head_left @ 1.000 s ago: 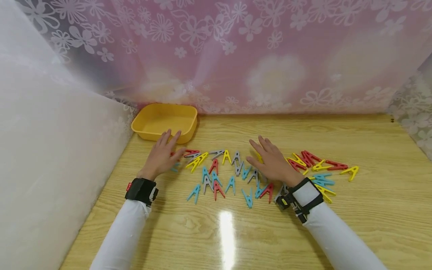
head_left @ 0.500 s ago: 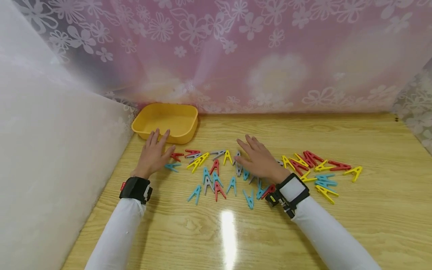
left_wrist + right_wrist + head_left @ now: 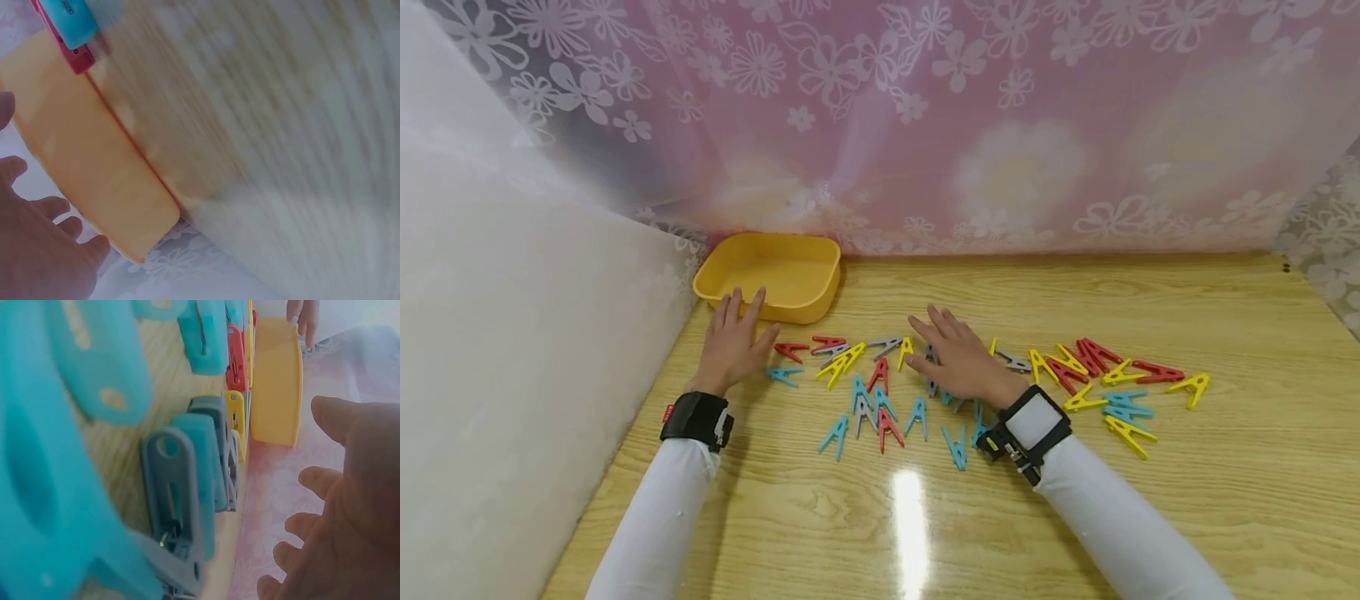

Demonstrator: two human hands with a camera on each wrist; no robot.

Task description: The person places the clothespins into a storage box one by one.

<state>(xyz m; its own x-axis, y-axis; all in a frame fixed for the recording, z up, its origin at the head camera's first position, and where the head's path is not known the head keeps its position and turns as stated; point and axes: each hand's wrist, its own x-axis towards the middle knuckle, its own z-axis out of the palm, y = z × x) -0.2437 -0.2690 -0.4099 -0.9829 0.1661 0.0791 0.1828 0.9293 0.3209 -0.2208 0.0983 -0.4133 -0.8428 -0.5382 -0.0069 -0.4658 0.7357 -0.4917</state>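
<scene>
My left hand point(image 3: 727, 350), fingers spread and straight, is in front of the yellow plastic basin point(image 3: 820, 307), its fingertips overlapping the near rim in the head view. Just right of it lie a red clothespin point(image 3: 791, 350) and a blue clothespin point(image 3: 784, 376). My right hand point(image 3: 961, 360) is held flat above the clothespins in the middle, holding nothing and hiding several of them. In the right wrist view its fingers are apart from a grey clothespin point(image 3: 172, 481) on the table. Both wrists carry black straps.
More red, yellow, blue and grey clothespins spread across the wooden table point(image 3: 820, 517), with a group of red point(image 3: 1157, 372) and yellow ones at the right. A pink flowered cloth point(image 3: 880, 150) hangs at the back. A white wall point(image 3: 535, 333) stands at the left.
Both hands have shifted to the left. The right hand now covers other clothespins, and grey and yellow ones at its right have come into view. The clothespins and the basin have stayed put.
</scene>
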